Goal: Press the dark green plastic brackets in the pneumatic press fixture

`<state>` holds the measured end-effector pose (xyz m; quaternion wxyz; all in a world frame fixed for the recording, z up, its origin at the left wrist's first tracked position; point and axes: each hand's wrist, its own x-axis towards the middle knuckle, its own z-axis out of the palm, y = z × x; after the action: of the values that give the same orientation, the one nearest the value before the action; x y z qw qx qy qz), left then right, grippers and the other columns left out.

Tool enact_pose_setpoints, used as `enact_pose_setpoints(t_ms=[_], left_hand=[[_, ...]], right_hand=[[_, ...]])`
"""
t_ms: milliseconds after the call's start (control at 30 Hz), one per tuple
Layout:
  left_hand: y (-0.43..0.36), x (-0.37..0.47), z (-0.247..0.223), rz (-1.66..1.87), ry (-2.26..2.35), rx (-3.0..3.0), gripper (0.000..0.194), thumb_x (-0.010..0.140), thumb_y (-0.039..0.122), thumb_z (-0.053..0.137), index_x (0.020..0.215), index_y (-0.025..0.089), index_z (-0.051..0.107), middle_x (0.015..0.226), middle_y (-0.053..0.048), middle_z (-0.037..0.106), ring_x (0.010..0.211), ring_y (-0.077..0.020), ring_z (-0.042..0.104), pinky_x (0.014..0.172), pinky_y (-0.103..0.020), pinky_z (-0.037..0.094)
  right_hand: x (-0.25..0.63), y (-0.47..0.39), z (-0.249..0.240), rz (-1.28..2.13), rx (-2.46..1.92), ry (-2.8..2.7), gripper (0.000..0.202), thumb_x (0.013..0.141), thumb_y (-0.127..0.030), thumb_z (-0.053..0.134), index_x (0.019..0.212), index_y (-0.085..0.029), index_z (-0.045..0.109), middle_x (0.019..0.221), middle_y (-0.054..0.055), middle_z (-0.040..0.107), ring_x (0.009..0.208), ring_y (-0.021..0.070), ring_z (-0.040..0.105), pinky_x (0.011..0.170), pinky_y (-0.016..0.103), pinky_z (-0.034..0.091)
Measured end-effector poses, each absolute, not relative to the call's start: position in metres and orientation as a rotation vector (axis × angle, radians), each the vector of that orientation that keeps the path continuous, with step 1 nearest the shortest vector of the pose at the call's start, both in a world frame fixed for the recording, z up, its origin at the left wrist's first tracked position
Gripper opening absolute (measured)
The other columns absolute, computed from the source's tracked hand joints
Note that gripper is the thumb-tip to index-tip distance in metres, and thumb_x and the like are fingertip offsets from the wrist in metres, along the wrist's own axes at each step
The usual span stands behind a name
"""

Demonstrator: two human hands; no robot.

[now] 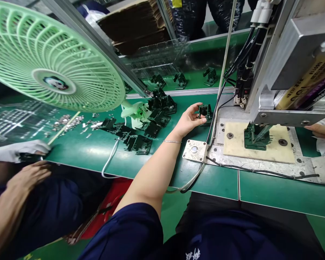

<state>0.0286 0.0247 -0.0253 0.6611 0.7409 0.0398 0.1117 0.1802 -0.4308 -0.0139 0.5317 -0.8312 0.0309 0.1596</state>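
- Our left hand point(188, 121) reaches out toward twelve o'clock, its fingers point(196, 107) closed lightly around a small black plastic part point(205, 111) that rests on the green table point(151, 162), just left of the metal base of the press point(287, 72).
- Our right hand point(323, 130) sits at three o'clock, mostly cut off by the frame edge; it rests on a white cloth point(323, 145), and we cannot tell whether its fingers grip anything.
- We judge the part light and stiff, a moulded piece with thin ribs and clips that could snap if squeezed hard. It looks best pinched across its solid outer walls, as the thumb and fingertips do here.
- A similar dark green piece point(257, 137) sits in the fixture on the tan pad point(260, 148) under the press head.
- A heap of the same black parts point(141, 131) lies at eleven o'clock, beside a green fan point(51, 57).
- At nine o'clock another person's hand point(29, 177) and a white glove point(21, 148) work apart from ours.
- The part's far side is hidden by our fingers, and its fine detail is too small to make out.
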Motion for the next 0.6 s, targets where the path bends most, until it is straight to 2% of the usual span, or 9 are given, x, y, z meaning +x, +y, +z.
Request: enact_pose_setpoints(t_ms=[433,600], left_hand=[[0.0245,0.0286,-0.0247,0.247,0.113,1.662,0.08,0.06,0.038,0.092,0.13,0.024,0.056,0.126,-0.009,0.052,0.091,-0.0142,0.064,0.09,-0.031,0.056],[0.0234,0.0285,-0.0244,0.246,0.117,1.661,0.08,0.06,0.038,0.092,0.13,0.024,0.056,0.126,-0.009,0.054,0.091,-0.0155,0.064,0.089,-0.032,0.056]], right_hand=[[0.1816,-0.4337,-0.0165,0.406,-1.989,0.059,0.073,0.037,-0.051,0.096,0.067,-0.023,0.035,0.061,-0.004,0.026,0.049,0.0101,0.025,0.035,0.026,0.018],[0.1853,-0.437,-0.0217,0.385,-1.967,0.016,0.062,0.04,-0.051,0.096,0.067,-0.02,0.05,0.062,-0.002,0.037,0.052,0.0116,0.032,0.035,0.026,0.023]])
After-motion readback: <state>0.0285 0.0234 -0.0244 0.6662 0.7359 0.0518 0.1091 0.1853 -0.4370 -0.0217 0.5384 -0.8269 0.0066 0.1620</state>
